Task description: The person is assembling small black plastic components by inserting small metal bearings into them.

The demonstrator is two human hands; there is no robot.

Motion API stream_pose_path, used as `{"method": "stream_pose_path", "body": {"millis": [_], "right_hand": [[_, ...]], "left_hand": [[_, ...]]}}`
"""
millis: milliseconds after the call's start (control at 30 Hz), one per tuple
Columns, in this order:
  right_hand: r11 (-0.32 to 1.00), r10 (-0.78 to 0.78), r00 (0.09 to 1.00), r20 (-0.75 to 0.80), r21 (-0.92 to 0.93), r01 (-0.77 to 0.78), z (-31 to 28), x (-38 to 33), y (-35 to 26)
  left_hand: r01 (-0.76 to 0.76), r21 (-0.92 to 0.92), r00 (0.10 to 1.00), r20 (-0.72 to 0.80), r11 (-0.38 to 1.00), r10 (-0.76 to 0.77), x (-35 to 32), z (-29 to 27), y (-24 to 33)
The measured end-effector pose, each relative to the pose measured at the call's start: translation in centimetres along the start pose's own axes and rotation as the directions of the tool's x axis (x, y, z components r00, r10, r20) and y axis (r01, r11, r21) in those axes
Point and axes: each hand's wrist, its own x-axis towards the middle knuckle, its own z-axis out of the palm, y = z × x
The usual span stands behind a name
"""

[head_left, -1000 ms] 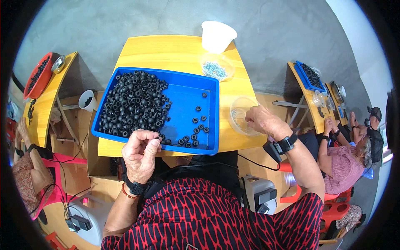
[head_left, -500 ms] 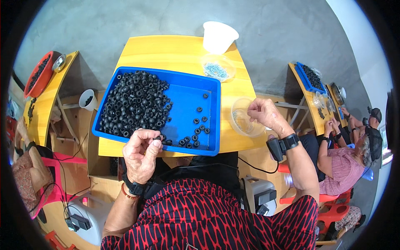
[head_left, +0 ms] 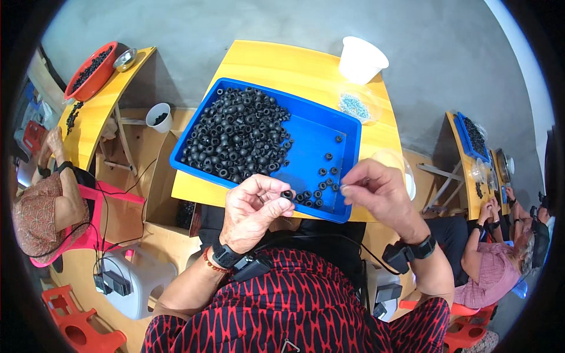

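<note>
My left hand [head_left: 254, 213] is closed, pinching a small black round part [head_left: 286, 194] with a hollow end between thumb and fingertips, just over the tray's front edge. Across from it, my right hand [head_left: 379, 191] hovers by the tray's front right corner, thumb and fingers pinched. Whatever it may hold is too small to make out. The blue tray [head_left: 312, 138] carries a heap of similar black parts [head_left: 235, 132] on its left side, and several loose ones [head_left: 322, 172] lie towards its right. Partly behind my right hand stands a clear round tub [head_left: 389, 157].
A clear tub [head_left: 355, 107] of tiny bluish pieces and a white bucket [head_left: 363, 60] stand at the back right of the yellow table [head_left: 282, 59]. Co-workers sit at tables on both sides. A cardboard box [head_left: 162, 176] and cables are below left.
My right hand has left the clear tub and come left, near my left hand. My left hand still pinches the black part, now turned more into view. The whole view has shifted.
</note>
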Motion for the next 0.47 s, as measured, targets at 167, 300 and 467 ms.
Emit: {"method": "stream_pose_path", "body": {"millis": [167, 300, 467], "right_hand": [[0.921, -0.298, 0.936, 0.188, -0.200, 0.333, 3.8, 1.4, -1.8], [0.798, -0.424, 0.864, 0.271, -0.339, 0.498, 5.3, 2.2, -2.0], [0.702, -0.415, 0.835, 0.361, -0.457, 0.547, 5.5, 2.9, -2.4]], "left_hand": [[0.040, 0.017, 0.999, 0.013, 0.999, -0.040, -0.1, 0.0, 0.3], [0.017, 0.042, 1.000, 0.008, 0.999, -0.017, 0.1, 0.3, 0.5], [0.047, 0.041, 0.999, 0.019, 0.998, -0.048, 0.1, -0.5, -0.1]]}}
